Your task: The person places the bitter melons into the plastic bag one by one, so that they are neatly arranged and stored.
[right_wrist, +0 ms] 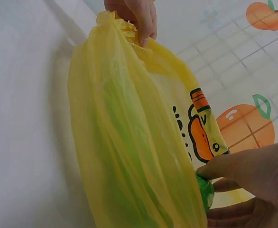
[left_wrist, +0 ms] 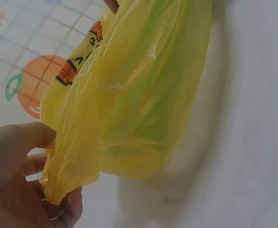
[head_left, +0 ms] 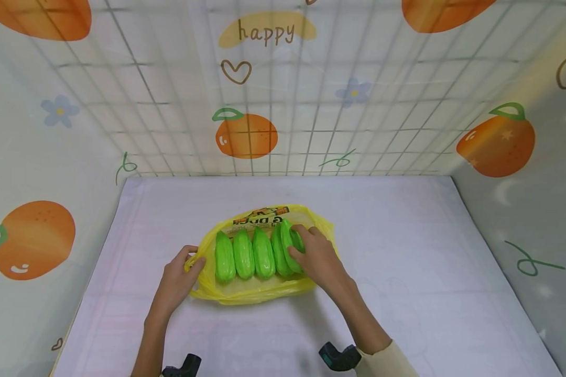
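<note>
A yellow plastic bag [head_left: 245, 297] lies spread on the table, with printed lettering and an orange cartoon on it. Several glossy green elongated fruits or vegetables [head_left: 243, 256] stand in a row inside its opening; their exact kind is unclear. My left hand [head_left: 181, 275] pinches the bunched left end of the bag between thumb and fingers. At the right end of the row, my right hand [head_left: 318, 256] has its thumb and fingers around one green piece [right_wrist: 204, 191]. Much of that piece is hidden by the fingers and the bag wall.
The white table [head_left: 405, 293] extends around the bag on all sides. A printed curtain [head_left: 283, 131] with oranges hangs over a wire grid at the back, and similar printed walls stand left and right. Dark devices [head_left: 339, 357] sit at both wrists.
</note>
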### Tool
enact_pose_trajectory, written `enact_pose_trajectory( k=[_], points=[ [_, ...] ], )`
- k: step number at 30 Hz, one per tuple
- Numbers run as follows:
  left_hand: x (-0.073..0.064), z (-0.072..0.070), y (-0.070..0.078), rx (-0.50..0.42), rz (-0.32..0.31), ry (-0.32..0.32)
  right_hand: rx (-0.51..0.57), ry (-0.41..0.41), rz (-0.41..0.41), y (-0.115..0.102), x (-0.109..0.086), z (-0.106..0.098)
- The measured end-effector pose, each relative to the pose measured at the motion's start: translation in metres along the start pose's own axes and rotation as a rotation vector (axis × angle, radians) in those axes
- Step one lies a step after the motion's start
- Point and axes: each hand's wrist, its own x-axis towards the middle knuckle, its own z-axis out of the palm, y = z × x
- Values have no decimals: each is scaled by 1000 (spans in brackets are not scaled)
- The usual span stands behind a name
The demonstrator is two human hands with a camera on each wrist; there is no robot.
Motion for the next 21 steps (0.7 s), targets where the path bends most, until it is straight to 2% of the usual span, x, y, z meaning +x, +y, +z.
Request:
enact_pose_trajectory(
  k=[12,21],
  points=[
    [1,-1,-1,13,-9,-2,23,15,-9,-1,-2,-2],
    [1,0,-3,9,-2,3,71,80,-52,0,-4,-7]
  ],
)
